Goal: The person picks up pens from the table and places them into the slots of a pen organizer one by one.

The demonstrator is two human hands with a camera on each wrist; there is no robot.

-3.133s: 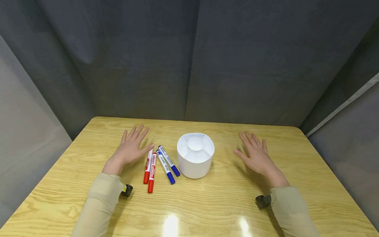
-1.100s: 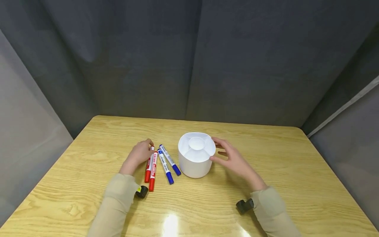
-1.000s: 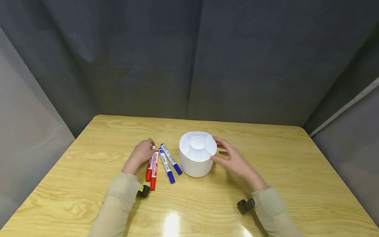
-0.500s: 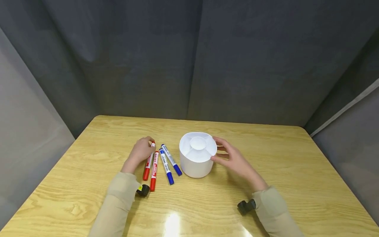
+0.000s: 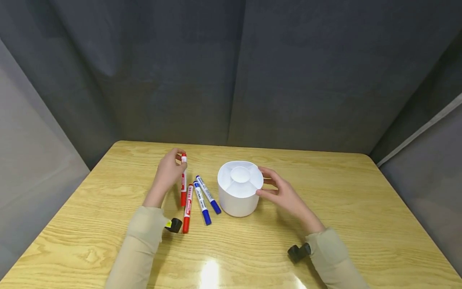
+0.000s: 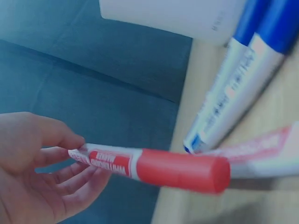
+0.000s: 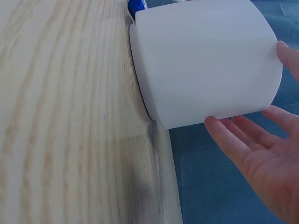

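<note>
At the left, a red marker (image 5: 183,180) is held by the left hand (image 5: 168,173) — pinched near its white end between thumb and fingertips, lifted off the worktop (image 5: 119,172) and hanging nearly upright with its red cap pointing down. In the left wrist view the same marker (image 6: 154,167) is seen gripped at its white end by the curled fingers (image 6: 70,175) of the hand (image 6: 35,172), the red cap pointing away from the palm. Just to the right of the lifted marker, a second red marker (image 5: 187,208) lies flat on the wood, and beside it two blue markers (image 5: 205,198) lie close together, their blue caps toward the person. Further right, a white round holder (image 5: 240,188) stands upright on the worktop, its top divided into compartments around a round middle well; the blue caps lie just beside its left wall. The right hand (image 5: 285,194) is set against the right wall of the holder — its fingers only gently bent, the thumb and fingertips touching the wall without being wrapped round it. In the right wrist view the fingertips (image 7: 224,137) are seen touching the smooth white wall (image 7: 205,60), the palm kept apart from it. Both forearms are covered by beige sleeves (image 5: 140,245).
</note>
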